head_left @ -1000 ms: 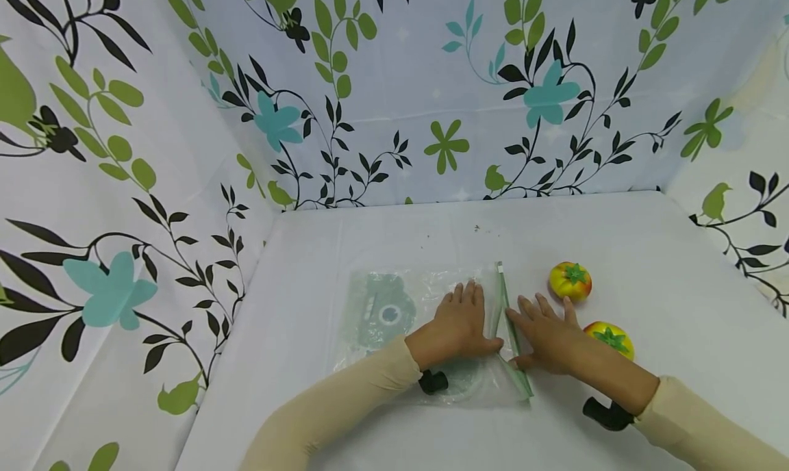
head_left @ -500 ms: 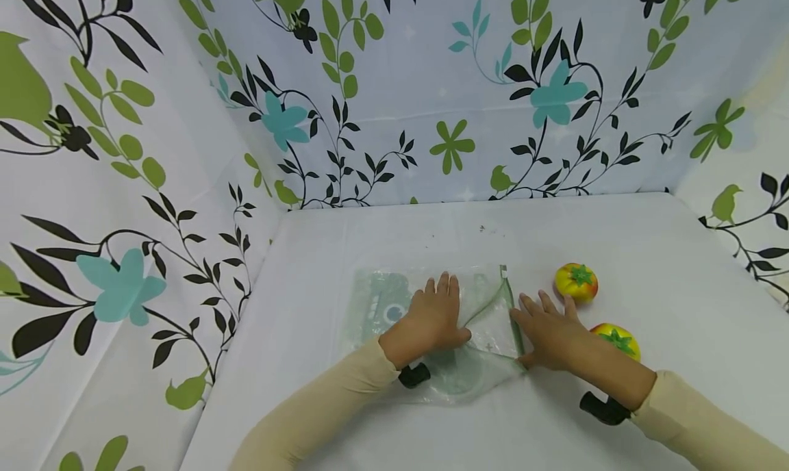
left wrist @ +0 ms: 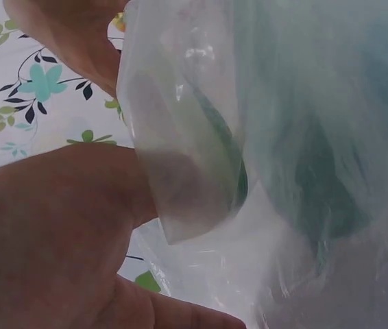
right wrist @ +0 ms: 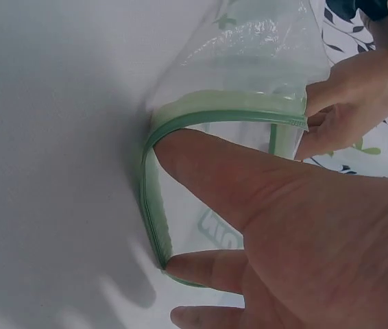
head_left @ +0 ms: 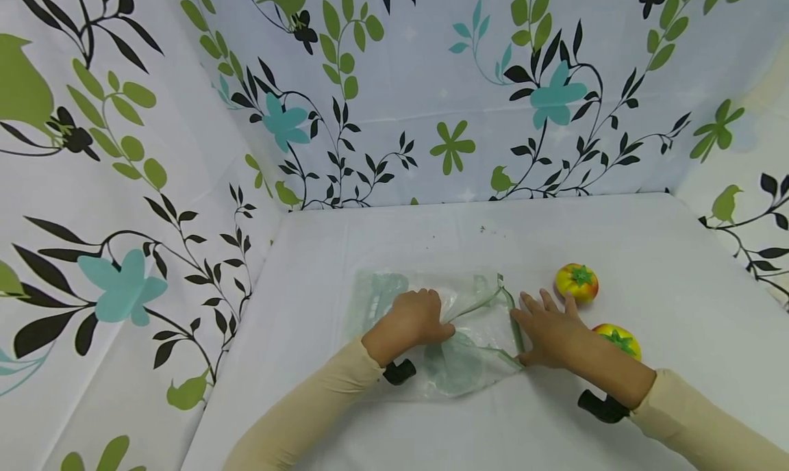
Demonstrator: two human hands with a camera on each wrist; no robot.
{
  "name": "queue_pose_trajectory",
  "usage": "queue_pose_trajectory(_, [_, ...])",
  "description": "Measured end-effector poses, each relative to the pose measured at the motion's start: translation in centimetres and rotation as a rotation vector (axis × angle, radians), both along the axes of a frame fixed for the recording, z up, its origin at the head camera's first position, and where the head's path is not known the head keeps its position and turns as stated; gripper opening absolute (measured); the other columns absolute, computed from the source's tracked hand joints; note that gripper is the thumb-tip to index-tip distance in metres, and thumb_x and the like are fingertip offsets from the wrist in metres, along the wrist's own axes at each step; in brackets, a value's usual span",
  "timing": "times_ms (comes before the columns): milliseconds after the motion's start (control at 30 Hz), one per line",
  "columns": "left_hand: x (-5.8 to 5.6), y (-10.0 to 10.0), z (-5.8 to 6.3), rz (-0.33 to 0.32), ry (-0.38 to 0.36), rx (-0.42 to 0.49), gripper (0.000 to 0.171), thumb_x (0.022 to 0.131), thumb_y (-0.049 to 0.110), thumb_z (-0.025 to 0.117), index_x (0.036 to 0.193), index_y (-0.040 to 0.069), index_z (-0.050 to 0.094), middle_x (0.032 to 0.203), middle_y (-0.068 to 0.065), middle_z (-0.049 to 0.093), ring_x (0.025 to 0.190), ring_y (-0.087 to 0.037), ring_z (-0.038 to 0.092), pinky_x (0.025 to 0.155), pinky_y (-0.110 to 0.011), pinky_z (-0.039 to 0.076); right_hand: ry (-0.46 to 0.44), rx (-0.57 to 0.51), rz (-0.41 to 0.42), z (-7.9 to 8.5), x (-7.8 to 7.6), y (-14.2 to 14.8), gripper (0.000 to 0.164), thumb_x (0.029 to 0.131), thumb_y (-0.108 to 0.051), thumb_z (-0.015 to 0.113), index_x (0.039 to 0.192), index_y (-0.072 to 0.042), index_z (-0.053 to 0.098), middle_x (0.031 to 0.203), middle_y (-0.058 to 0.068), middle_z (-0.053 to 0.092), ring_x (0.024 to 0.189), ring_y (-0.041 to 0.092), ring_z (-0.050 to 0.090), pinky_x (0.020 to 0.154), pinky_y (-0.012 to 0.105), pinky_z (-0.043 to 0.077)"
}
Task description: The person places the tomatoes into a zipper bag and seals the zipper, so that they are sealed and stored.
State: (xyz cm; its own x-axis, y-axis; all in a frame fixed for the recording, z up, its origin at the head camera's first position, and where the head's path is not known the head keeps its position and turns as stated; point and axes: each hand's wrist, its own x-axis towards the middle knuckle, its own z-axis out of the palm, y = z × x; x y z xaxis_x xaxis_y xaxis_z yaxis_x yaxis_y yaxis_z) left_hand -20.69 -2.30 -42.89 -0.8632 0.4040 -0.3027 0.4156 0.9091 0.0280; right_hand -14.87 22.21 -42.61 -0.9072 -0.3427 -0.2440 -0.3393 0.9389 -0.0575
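A clear zip bag (head_left: 456, 372) with green print and a green zip strip lies flat on the white table, its mouth facing right and gaping. My left hand (head_left: 407, 326) has curled fingers gripping the upper layer near the mouth, drawing it back; in the left wrist view the plastic (left wrist: 304, 137) hides part of the fingers. My right hand (head_left: 551, 334) rests at the mouth's right edge with fingers spread. In the right wrist view its thumb and a finger touch the green zip strip (right wrist: 149, 205), holding the mouth wide.
Two yellow-red toy fruits with green leafy tops lie right of the bag: one toy fruit (head_left: 576, 283) beyond my right hand, the other toy fruit (head_left: 618, 341) partly behind my right wrist. Patterned cloth walls (head_left: 382, 115) stand behind and beside the table (head_left: 382, 238).
My left hand has moved left and its fingers have curled, pulling the bag's upper layer back so the mouth has opened. My right hand has stayed nearly still at the edge.
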Motion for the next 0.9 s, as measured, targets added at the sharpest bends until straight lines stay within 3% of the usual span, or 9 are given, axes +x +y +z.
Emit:
queue_pose_trajectory(67, [-0.1,-0.2,0.0,-0.014,0.004,0.013,0.046,0.097,0.052,0.064,0.098,0.007,0.069,0.097,-0.006,0.067,0.078,-0.020,0.062,0.066,-0.037,0.054,0.000,-0.005,-0.002,0.0,0.0,0.1,0.084,0.081,-0.046,0.090,0.147,-0.004,0.059,0.160,0.031,0.042,0.146,0.062,0.034,0.110,0.085,0.021])
queue_pose_trajectory(167, [-0.2,-0.3,0.0,-0.037,0.014,0.002,0.043,0.096,0.052,0.063,0.087,0.010,0.066,0.091,-0.005,0.064,0.075,-0.019,0.057,0.066,-0.038,0.052,-0.003,-0.007,-0.004,0.0,0.1,0.1,0.083,0.082,-0.046,0.089,0.147,-0.004,0.059,0.160,0.031,0.042,0.146,0.062,0.035,0.111,0.085,0.020])
queue_pose_trajectory(400, [-0.3,-0.5,-0.1,-0.066,0.017,-0.041,0.046,0.098,0.054,0.058,0.093,0.010,0.069,0.098,-0.007,0.065,0.082,-0.021,0.060,0.071,-0.039,0.054,0.006,-0.021,0.013,-0.1,0.3,0.2,0.082,0.083,-0.046,0.088,0.146,-0.003,0.059,0.159,0.031,0.043,0.146,0.060,0.037,0.111,0.084,0.021])
queue_pose_trajectory(667, [-0.1,-1.1,-0.1,-0.045,-0.010,0.111,0.038,0.095,0.043,0.064,0.094,0.005,0.068,0.101,-0.010,0.063,0.095,-0.028,0.058,0.083,-0.043,0.053,0.052,-0.085,0.038,0.7,0.0,1.1,0.079,0.085,-0.051,0.085,0.145,-0.006,0.061,0.155,0.028,0.050,0.143,0.053,0.045,0.112,0.078,0.030])
queue_pose_trajectory(800, [0.0,-1.4,0.0,-0.032,-0.033,0.157,0.039,0.094,0.040,0.065,0.101,0.002,0.068,0.104,-0.010,0.061,0.095,-0.026,0.053,0.085,-0.041,0.050,0.074,-0.151,0.023,1.9,-0.9,2.5,0.076,0.088,-0.048,0.084,0.147,-0.006,0.060,0.149,0.027,0.057,0.136,0.050,0.054,0.107,0.070,0.044])
queue_pose_trajectory(900, [0.0,-1.6,-0.1,-0.021,-0.046,0.170,0.044,0.095,0.041,0.065,0.111,-0.001,0.068,0.109,-0.011,0.062,0.097,-0.025,0.053,0.086,-0.040,0.050,0.075,-0.198,-0.006,3.0,-1.9,4.1,0.077,0.091,-0.047,0.082,0.151,-0.006,0.056,0.149,0.026,0.056,0.134,0.049,0.055,0.104,0.068,0.048])
